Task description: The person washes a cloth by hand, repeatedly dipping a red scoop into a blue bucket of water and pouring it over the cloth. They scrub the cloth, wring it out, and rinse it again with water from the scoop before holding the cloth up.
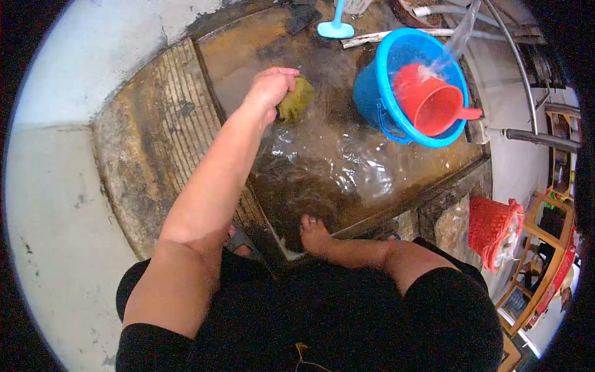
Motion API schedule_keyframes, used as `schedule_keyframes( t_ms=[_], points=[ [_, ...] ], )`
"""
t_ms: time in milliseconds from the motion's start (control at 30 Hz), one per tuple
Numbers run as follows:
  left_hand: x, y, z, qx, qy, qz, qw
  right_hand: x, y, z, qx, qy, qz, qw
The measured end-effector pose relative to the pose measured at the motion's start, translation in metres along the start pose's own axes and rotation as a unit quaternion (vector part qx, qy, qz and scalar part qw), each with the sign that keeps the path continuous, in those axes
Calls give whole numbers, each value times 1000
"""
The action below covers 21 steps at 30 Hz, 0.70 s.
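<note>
My left hand [271,92] reaches out over the wet, sunken floor [434,162]. Its fingers are closed around a crumpled yellow-green cloth [296,100]. Close to my body, my right hand [315,235] hangs low over the dark water near the basin's front corner. The ends of its fingers are hidden, and nothing shows in it. Beyond and to the right stands a blue bucket [385,87], with a red dipper [439,110] tilted inside it. Water [462,34] streams down into the bucket and splashes on the dipper.
A light-blue brush head [335,30] and a whitish pipe [372,38] lie at the far edge. A ridged concrete ledge [186,118] borders the left. At right are a red basket [489,226], a metal rail [524,68] and a wooden frame [561,229].
</note>
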State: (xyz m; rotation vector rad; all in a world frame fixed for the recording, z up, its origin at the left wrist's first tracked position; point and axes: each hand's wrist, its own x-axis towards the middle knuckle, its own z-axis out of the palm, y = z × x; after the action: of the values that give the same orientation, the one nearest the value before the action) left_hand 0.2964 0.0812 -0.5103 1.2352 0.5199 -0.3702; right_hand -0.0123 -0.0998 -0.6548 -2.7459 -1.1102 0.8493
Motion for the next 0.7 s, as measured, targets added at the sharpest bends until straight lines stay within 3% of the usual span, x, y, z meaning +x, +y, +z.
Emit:
schedule_keyframes(
  t_ms=[233,300,433,500,633,700],
  points=[
    [3,-8,1,-1,-16,2,1000,-7,8,-12,26,-44,-110,993],
    [0,-8,1,3,-14,6,1000,0,-2,-22,194,-105,56,974],
    [-1,-7,1,-7,-13,-12,1000,17,3,-4,193,-193,43,961],
    [-1,-7,1,1,-11,0,1000,10,11,-15,70,-149,-162,973],
    [3,-10,0,15,-11,18,1000,15,5,7,65,-87,-235,966],
    [0,-12,0,24,-9,12,1000,20,-3,9,69,11,-272,960]
  ],
)
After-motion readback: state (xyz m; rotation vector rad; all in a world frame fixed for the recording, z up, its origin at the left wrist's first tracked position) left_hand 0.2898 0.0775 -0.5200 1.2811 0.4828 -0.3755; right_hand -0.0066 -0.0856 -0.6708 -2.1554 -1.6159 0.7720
